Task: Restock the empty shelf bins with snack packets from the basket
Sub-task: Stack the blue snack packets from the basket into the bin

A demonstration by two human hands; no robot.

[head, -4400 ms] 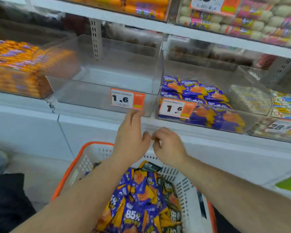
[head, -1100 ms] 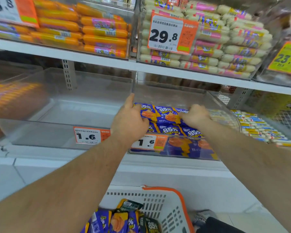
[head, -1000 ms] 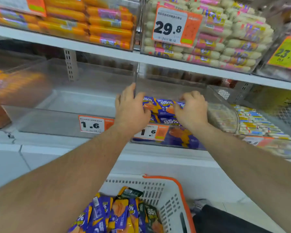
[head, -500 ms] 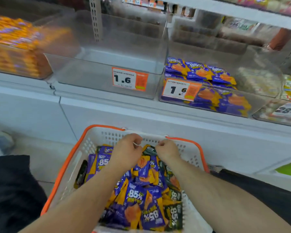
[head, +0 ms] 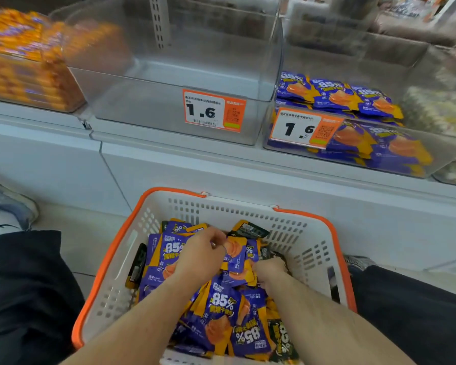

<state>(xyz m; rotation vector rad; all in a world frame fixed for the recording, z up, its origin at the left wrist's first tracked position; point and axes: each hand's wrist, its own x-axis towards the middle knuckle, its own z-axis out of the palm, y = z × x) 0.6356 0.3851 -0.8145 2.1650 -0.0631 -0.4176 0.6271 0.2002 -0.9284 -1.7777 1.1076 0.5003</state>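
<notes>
Low in the frame's centre, a white basket [head: 295, 234] with an orange rim, heaped with purple-and-orange snack packets [head: 223, 309] marked 85%; a few dark packets [head: 250, 229] mixed in along the far wall and the lower right of the heap. Left hand [head: 199, 255] knuckles-up on the heap, fingers curled round the top edge of one packet near the basket's middle. Right hand [head: 270, 271] dug down among the packets just right of the left, fingers buried, grip impossible to tell.

Above, across the middle of the frame, a clear empty bin [head: 169, 83] on the white shelf, bare inside, with an orange price tag [head: 213, 110] reading 1.6 on its front wall. Just right of it, touching side to side, a second clear bin [head: 379, 164] partly filled with the same purple packets in flat rows, tagged 1.6 too. At upper left, a blurred bin of orange sausage sticks [head: 24, 61]. At far right, a bin of pale wrapped snacks [head: 437, 111], blurred.

Black trouser legs [head: 24, 291] at lower left and lower right, flanking the basket. A grey shoe [head: 8, 204] on the floor at the left edge.
</notes>
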